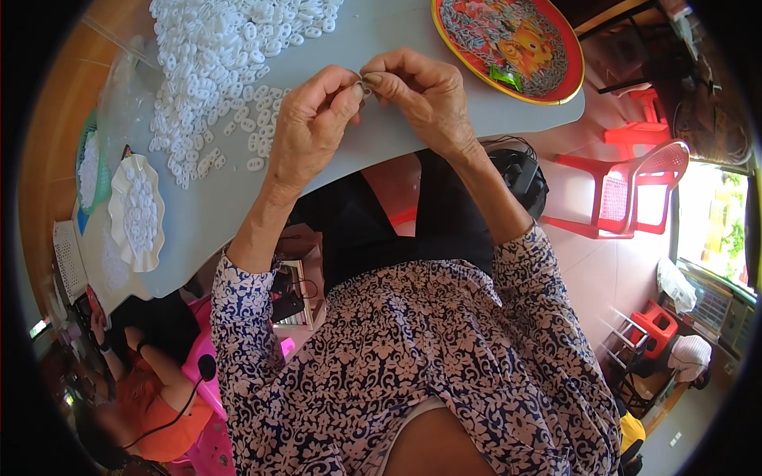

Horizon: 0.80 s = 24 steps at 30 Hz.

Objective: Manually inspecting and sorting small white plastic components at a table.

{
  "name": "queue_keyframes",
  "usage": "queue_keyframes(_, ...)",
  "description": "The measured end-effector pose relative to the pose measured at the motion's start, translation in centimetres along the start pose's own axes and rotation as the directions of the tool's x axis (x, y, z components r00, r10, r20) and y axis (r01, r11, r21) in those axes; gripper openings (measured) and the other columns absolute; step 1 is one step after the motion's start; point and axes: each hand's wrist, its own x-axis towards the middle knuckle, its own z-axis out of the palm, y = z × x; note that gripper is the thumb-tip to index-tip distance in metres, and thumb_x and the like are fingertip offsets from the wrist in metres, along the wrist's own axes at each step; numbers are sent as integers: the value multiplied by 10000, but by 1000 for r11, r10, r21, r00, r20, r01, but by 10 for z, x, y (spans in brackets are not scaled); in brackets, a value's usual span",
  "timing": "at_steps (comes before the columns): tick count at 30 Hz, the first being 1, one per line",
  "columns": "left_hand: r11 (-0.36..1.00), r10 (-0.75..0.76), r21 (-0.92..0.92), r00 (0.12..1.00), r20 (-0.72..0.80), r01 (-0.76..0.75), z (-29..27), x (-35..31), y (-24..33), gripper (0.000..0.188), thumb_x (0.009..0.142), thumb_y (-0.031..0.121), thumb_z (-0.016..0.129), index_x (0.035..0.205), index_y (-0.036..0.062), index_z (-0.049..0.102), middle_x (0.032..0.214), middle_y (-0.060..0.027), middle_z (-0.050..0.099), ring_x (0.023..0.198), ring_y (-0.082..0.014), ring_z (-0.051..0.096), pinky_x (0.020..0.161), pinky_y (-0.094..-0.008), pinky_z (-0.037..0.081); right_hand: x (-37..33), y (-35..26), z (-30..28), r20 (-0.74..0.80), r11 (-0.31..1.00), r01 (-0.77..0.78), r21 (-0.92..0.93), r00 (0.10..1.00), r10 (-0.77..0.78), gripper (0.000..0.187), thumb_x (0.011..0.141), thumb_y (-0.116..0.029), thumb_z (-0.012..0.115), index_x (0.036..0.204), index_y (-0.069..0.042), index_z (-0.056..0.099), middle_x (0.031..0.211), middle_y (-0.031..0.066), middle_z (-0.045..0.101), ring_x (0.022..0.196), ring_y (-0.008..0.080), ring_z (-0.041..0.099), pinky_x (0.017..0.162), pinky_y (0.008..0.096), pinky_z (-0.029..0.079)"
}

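Note:
My left hand point(314, 119) and my right hand point(422, 97) meet fingertip to fingertip above the grey table point(381, 32). Both are closed in a pinch on a small pale loop-shaped piece point(365, 89); the fingers cover most of it. To the left of my left hand spreads a big heap of small white oval plastic pieces with holes point(214, 55), some lying loose near my wrist. Beyond my right hand, a round red tray with a yellow rim point(560, 101) holds many small grey metal-looking pieces point(476, 40).
A green packet point(506, 78) lies in the tray. At the left stand a scalloped white dish point(119, 230) of white pieces and a green basket point(89, 135). A person in orange point(178, 412) sits at lower left. Red plastic chairs point(627, 190) stand at right.

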Motion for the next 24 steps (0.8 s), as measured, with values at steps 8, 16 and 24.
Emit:
queue_keyframes(8, 998, 60, -6, 998, 6, -60, 3, 0, -1, 122, 895, 135, 548, 857, 22, 570, 626, 15, 519, 567, -52, 459, 512, -216, 380, 0, -5, -1, 12, 994, -5, -109, 1000, 6, 155, 875, -137, 625, 835, 13, 625, 696, 11, 604, 633, 62, 515, 575, 213, 445)
queue_keyframes(16, 978, 199, 97, 971, -129, -187, 17, 1, -4, 76, 886, 94, 553, 868, 20, 557, 631, 10, 531, 568, -70, 493, 538, -222, 416, 2, -2, -4, -11, 993, -75, -88, 997, 74, 226, 897, -210, 610, 823, 3, 617, 641, -21, 549, 597, 41, 464, 525, 207, 390)
queue_keyframes(24, 995, 54, -77, 995, -80, -60, 8, -2, -4, 120, 898, 129, 555, 889, 11, 571, 678, 1, 553, 637, -64, 533, 598, -211, 433, 1, -5, -3, 19, 995, -45, -86, 999, 46, 201, 903, -190, 599, 897, 10, 615, 683, -17, 569, 631, 43, 486, 564, 204, 413)
